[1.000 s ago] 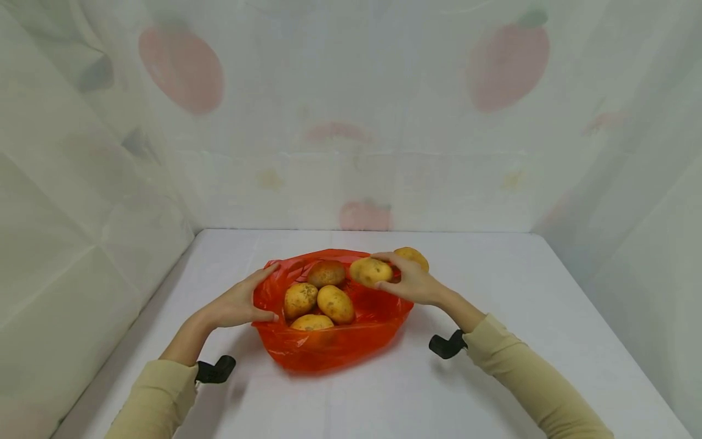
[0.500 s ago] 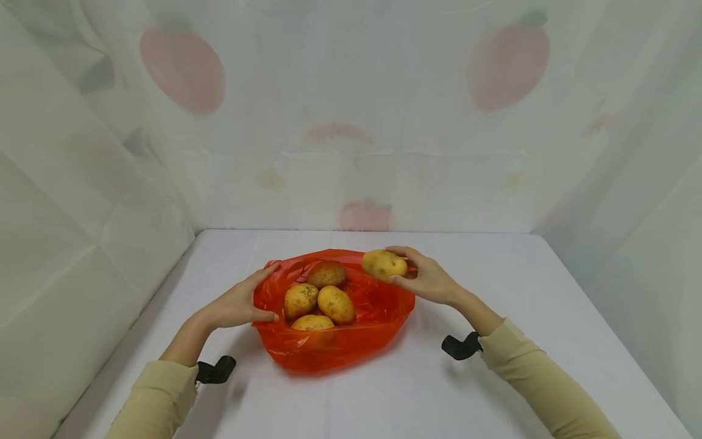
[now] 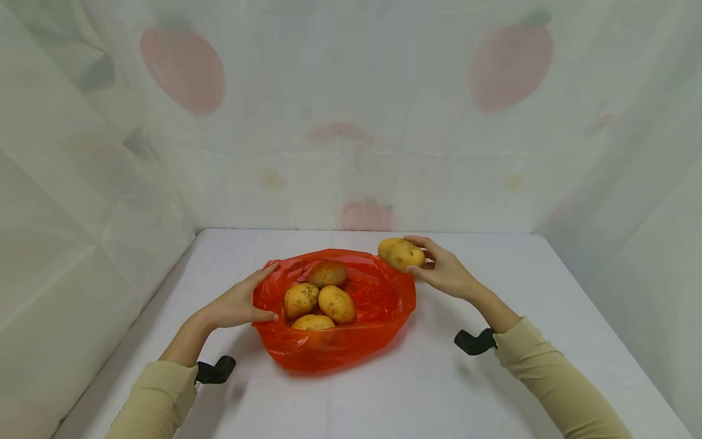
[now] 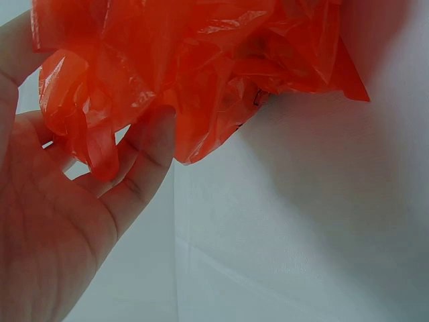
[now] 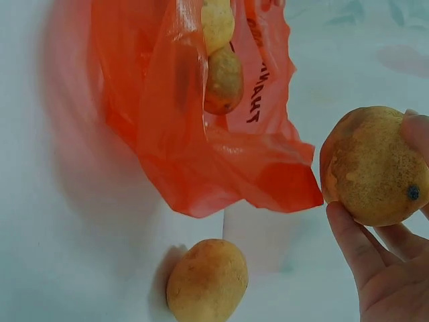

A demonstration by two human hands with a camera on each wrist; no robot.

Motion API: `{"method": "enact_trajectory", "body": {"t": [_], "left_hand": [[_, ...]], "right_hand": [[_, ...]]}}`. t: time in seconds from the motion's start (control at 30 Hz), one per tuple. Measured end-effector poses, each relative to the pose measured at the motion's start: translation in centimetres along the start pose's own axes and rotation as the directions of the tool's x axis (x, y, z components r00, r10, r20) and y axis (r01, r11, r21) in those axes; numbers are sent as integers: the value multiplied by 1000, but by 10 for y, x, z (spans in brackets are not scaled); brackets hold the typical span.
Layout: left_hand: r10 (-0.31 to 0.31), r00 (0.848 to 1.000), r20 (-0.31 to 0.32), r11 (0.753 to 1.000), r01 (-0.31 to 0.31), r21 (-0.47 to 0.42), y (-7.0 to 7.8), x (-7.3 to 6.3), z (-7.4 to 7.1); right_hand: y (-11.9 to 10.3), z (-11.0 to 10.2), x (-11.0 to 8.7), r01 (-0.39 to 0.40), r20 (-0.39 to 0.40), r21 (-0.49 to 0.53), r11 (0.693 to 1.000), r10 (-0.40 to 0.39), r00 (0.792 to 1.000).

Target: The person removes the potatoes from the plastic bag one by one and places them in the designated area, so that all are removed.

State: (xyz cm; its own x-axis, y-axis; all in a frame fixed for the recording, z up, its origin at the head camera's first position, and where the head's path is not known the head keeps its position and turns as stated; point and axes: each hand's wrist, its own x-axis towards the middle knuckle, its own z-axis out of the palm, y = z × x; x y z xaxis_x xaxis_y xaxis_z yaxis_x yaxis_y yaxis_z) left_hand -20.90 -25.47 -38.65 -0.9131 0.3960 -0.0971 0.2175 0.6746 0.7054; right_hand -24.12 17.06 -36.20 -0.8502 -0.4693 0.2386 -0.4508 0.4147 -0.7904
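A red plastic bag (image 3: 378, 292) lies with its mouth wide apart, and several potatoes (image 3: 336, 305) sit inside it. My left hand (image 3: 236, 305) grips the bag's left edge, thumb in front and fingers at the back; in the left wrist view the bunched plastic (image 4: 194, 74) hangs against its fingers. At the bag's back right rim, my right hand (image 3: 444, 268) holds a potato (image 3: 400, 254) up between thumb and fingers. The right wrist view shows this potato (image 5: 375, 168) beside the bag's edge, with dark printed letters on the plastic.
Another potato (image 5: 208, 282) lies on the white tabletop (image 3: 373, 396) outside the bag, hidden in the head view. White curtains with faded fruit prints (image 3: 183, 70) stand behind the table and at both sides.
My right hand has lifted the potato out over the bag's right side, moving right and away from me. The left hand and the bag have stayed almost still.
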Motion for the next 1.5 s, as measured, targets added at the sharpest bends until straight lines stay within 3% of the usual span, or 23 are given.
{"method": "enact_trajectory", "body": {"t": [0.17,0.43,0.8,1.07,1.5], "left_hand": [[11,1000,-2,1000,-11,5,0,0,-1],[1,1000,2,1000,-1,-7,0,1,0],[-14,1000,8,999,14,-31,-2,1,1],[-17,1000,9,999,18,-28,-1,1,0],[-14,1000,11,999,14,-33,-1,1,0]], "right_hand": [[-13,-5,-4,6,-5,-6,1000,-6,1000],[23,-9,0,-15,-46,-16,1000,15,999],[42,-24,-2,-20,-136,-77,997,10,991],[53,-36,-7,-122,-176,-36,992,114,978],[79,-39,-5,-206,-230,-27,978,195,953]]}}
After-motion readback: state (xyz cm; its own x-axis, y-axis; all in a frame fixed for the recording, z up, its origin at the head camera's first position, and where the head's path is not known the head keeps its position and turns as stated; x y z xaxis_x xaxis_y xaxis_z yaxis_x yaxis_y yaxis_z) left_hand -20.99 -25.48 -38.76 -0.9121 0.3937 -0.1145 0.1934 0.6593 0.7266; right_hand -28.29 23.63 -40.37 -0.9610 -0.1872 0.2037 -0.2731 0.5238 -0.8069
